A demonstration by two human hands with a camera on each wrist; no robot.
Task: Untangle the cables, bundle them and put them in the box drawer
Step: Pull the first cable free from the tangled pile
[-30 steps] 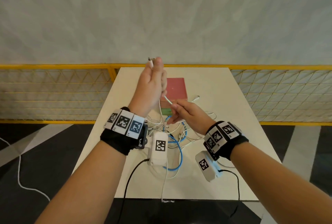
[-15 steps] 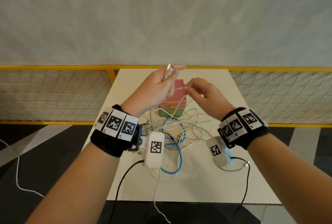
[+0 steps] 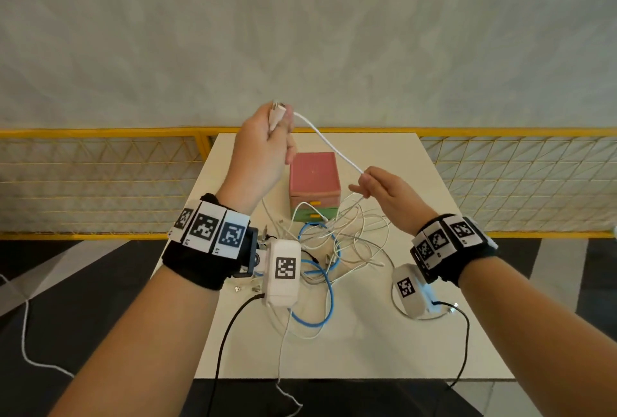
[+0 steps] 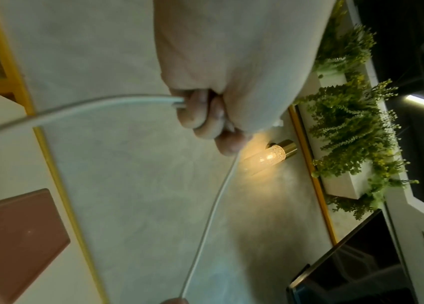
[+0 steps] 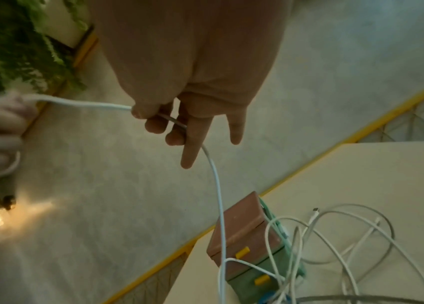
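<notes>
My left hand (image 3: 267,146) is raised above the table and grips the plug end of a white cable (image 3: 325,141), fingers curled round it (image 4: 200,115). The cable runs down to my right hand (image 3: 374,186), which pinches it between thumb and forefinger (image 5: 153,117), the other fingers loose. From there it drops into a tangle of white and blue cables (image 3: 334,249) lying on the table in front of the box. The box (image 3: 314,179) has a pink top and pink and green drawers with yellow handles, both drawers closed (image 5: 244,253).
The cream table (image 3: 400,333) ends in a yellow railing with mesh (image 3: 100,182) at its far side. A grey wall rises behind. Black wrist-camera leads (image 3: 227,343) hang off the near edge. A wall lamp (image 4: 270,158) and green plants (image 4: 348,123) show in the wrist views.
My left hand has risen with the plug end. My right hand has moved right and down along the white cable, so a longer stretch now spans between the two hands.
</notes>
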